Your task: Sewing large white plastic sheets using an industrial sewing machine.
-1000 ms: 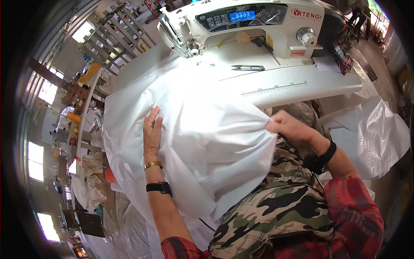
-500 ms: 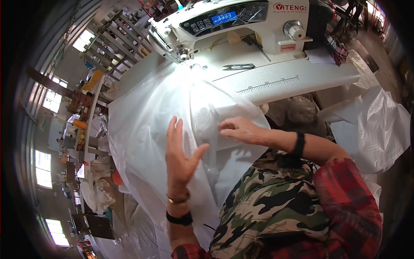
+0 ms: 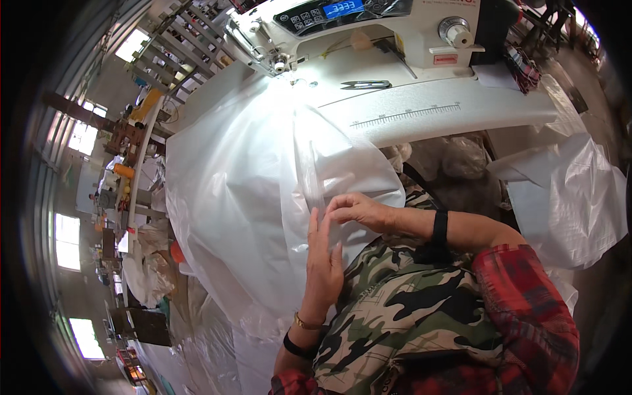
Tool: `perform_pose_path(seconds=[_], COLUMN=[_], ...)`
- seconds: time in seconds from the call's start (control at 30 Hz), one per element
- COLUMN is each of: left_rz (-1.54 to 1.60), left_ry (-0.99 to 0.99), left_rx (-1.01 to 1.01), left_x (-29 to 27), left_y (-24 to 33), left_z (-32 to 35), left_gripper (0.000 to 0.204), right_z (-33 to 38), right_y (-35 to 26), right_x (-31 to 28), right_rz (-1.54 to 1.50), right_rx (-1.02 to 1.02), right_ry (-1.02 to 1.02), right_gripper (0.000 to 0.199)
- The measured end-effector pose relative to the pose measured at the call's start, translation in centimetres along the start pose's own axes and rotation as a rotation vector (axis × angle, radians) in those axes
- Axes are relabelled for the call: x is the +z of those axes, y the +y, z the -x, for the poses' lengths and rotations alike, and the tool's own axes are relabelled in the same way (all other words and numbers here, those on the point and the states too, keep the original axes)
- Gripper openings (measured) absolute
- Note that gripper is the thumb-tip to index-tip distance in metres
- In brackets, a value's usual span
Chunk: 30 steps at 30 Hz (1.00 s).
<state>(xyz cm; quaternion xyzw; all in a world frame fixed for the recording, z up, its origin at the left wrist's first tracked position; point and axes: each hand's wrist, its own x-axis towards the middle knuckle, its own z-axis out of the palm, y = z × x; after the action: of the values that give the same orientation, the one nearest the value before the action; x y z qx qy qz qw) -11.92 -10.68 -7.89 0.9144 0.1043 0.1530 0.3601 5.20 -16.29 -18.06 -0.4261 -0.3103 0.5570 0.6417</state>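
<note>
- Nearest, at the lower edge, the person's two forearms come up out of red plaid sleeves (image 3: 526, 309) over a camouflage apron (image 3: 408, 316).
- The left forearm rises almost straight up the picture, with a black band and a thin gold bracelet (image 3: 306, 322) at the wrist.
- The left hand (image 3: 324, 260) is open and flat, fingers straight, close together and pointing up, the palm side laid against the near edge of the white fabric (image 3: 257, 191). It presses rather than grips.
- The right forearm comes in from the right, nearly level, with a black watch (image 3: 439, 228) on the wrist.
- The right hand (image 3: 359, 209) is curled, its fingertips pinched on a fold of the white fabric just above the left fingertips; the two hands touch or nearly touch there.
- The white fabric lies across the person's lap and runs away up to the sewing machine, a raised crease running up from the pinch; its left side hangs down off the table edge.
- Farther on, the white table (image 3: 447, 112) carries a printed ruler strip and small snips (image 3: 365, 84).
- Beyond stands the white sewing machine (image 3: 368, 26), its needle end (image 3: 280, 64) over the far end of the fabric, a blue lit display on top.
- To the right, more white fabric is heaped on the floor (image 3: 579, 197).
- Far left, windows and crowded shelves (image 3: 118, 171).
</note>
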Motion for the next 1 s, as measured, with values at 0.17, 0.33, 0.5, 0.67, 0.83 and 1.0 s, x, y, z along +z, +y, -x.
perform_pose_path(seconds=[0.17, 0.33, 0.5, 0.67, 0.83, 1.0], left_rz=[-0.038, 0.008, -0.060, -0.831, -1.010, -1.053], left_ry=[0.047, 0.219, 0.027, -0.521, -0.685, -0.554], left_rx=[-0.230, -0.216, -0.440, -0.337, -0.929, -1.512], left_x=[1.4, 2.4, 0.4, -2.3, -9.0, -16.3], left_y=[-4.1, -7.0, -10.7, -17.4, -23.4, -26.1], left_z=[2.2, 2.5, 3.1, 10.5, 24.3, 40.6], left_gripper=[0.051, 0.043, 0.030, 0.045, 0.062, 0.058], right_z=[0.6, 0.0, 1.3, 3.0, 3.8, 4.7], right_y=[-0.5, -1.8, -3.4, -3.4, -3.4, -3.9], right_x=[0.5, 2.1, 2.9, 2.0, 1.1, 0.5], right_rz=[-0.374, -0.238, -0.072, 0.014, -0.188, -0.136], right_rx=[-0.019, -0.055, -0.069, 0.062, 0.198, 0.167], right_ry=[0.129, 0.052, -0.198, -0.436, -0.460, -0.392], right_gripper=[0.017, 0.018, 0.020, 0.028, 0.030, 0.029])
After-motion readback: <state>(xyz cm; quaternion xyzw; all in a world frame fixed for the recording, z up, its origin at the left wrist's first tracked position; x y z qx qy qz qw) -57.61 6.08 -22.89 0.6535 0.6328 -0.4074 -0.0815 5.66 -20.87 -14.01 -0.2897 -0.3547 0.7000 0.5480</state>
